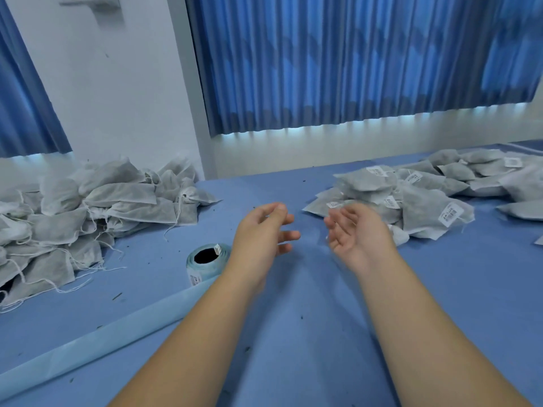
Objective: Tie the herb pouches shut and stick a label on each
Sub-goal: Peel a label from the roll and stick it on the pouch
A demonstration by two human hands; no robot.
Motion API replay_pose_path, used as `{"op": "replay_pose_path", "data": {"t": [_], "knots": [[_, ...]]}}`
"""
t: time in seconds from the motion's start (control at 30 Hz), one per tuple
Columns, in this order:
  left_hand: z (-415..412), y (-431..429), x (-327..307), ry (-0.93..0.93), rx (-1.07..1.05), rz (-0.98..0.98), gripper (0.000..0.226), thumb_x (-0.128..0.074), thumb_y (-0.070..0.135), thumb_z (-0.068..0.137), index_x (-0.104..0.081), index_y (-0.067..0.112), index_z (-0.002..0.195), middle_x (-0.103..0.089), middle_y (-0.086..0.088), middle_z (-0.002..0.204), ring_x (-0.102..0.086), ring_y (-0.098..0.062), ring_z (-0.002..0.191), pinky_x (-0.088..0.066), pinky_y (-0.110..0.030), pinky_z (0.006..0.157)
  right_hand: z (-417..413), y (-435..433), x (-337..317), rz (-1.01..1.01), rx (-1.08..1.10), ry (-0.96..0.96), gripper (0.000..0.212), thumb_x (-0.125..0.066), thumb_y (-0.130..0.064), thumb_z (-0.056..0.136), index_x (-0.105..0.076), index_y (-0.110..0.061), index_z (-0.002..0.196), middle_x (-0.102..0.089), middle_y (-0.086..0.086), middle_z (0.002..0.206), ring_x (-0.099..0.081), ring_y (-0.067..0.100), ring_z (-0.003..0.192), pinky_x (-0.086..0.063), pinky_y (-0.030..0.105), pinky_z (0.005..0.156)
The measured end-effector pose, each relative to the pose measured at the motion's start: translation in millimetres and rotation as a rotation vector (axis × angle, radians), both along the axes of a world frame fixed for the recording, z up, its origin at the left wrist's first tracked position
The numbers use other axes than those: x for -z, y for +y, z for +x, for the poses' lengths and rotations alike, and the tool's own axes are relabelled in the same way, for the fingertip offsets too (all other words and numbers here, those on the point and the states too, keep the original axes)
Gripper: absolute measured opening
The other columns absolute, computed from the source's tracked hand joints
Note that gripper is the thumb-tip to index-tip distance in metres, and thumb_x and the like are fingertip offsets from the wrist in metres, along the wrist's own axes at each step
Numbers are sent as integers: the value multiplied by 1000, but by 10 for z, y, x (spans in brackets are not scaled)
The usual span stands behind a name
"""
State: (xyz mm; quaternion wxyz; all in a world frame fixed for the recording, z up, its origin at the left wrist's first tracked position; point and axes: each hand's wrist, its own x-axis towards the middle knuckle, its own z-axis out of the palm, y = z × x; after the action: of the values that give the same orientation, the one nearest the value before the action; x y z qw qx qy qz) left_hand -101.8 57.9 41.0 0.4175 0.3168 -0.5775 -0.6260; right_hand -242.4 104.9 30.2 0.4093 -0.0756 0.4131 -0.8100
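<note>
Herb pouches lie in two heaps on the blue table (pixel 308 318), with both hands empty between them.

The heap of pouches with loose white strings (pixel 88 207) lies at the left edge, and the labelled pouches (pixel 411 195) are spread at the right, well apart from it. The label roll (pixel 205 261) stands just beside the left forearm, and its pale backing strip (pixel 97 345) trails toward the near left corner. The left hand (pixel 261 230) hovers with its fingers loosely curled, gripping nothing. The right hand (pixel 355 233) faces it palm-inward, fingers relaxed and slightly blurred, near the labelled heap. Blue curtains (pixel 352 60) hang behind.
</note>
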Motion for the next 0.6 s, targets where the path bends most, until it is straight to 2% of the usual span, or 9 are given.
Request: {"op": "replay_pose_path", "data": {"t": [0.1, 0.23, 0.4, 0.6], "knots": [[-3, 24, 50, -29, -2, 1, 12, -52, 18, 101, -64, 18, 105, -67, -3, 91, -63, -14, 62, -49, -25, 60, 134, -68, -5, 98, -143, 107, 10, -52, -14, 91, -58, -12, 83, -59, -1, 69, -54, 9, 47, -39, 21, 47], [135, -27, 63, -55, -26, -11, 17, -51, 11, 97, -68, 14, 96, -69, 1, 74, -59, -13, 56, -49, -25, 58, 454, -159, -28, 122, -324, 310, 11, -56, -13, 89, -64, -10, 82, -58, 2, 63, -51, 11, 44, -41, 21, 44], [495, -146, 12, -85, -83, -33, 18, -52, 7, 95, -68, 13, 91, -62, 0, 72, -55, -12, 50, -45, -21, 51, 781, -199, 5, 197, -271, 618, 8, -61, -15, 87, -67, -11, 83, -60, -2, 65, -52, 10, 48, -41, 22, 49], [1063, -468, -55, -255, -159, -77, 12, -58, 14, 94, -69, 16, 90, -64, -1, 82, -58, -12, 53, -49, -24, 58, 1147, -394, 43, 110, -209, 682, 14, -60, -13, 87, -67, -16, 75, -62, -9, 59, -53, 5, 50, -42, 19, 50]]}}
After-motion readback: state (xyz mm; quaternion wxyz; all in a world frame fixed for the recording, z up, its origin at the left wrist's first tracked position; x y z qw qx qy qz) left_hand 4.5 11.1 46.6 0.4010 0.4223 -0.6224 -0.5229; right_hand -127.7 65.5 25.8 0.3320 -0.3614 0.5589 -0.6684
